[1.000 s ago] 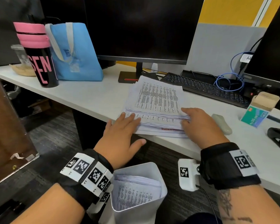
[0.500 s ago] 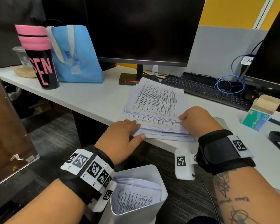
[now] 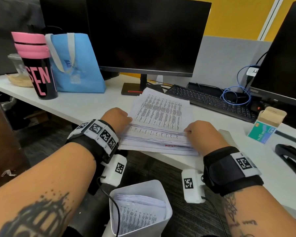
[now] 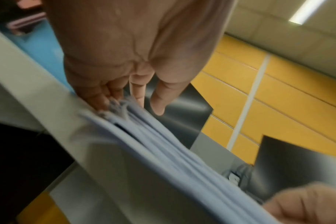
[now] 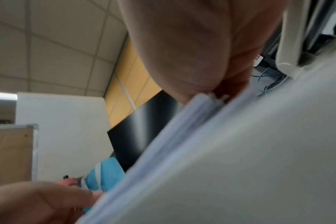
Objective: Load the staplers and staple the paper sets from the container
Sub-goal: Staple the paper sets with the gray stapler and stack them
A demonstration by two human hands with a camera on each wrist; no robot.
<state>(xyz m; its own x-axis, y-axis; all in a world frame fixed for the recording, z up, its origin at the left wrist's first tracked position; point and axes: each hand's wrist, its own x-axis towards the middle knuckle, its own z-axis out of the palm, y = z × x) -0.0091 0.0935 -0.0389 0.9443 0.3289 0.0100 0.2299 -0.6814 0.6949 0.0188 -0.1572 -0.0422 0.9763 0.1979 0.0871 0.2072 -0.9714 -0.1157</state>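
A thick stack of printed paper sets [image 3: 161, 120] lies at the bench [image 3: 85, 106] edge, centre of the frame, flanked by both hands. The left hand [image 3: 116, 118] grips its left edge, fingers [image 4: 105, 97] curled into the sheets. The right hand [image 3: 203, 134] pinches the right edge. Below, lower centre, a white container [image 3: 143, 226] holds more sheets. A black stapler [image 3: 292, 154] and a green staple box [image 3: 263, 132] sit at right.
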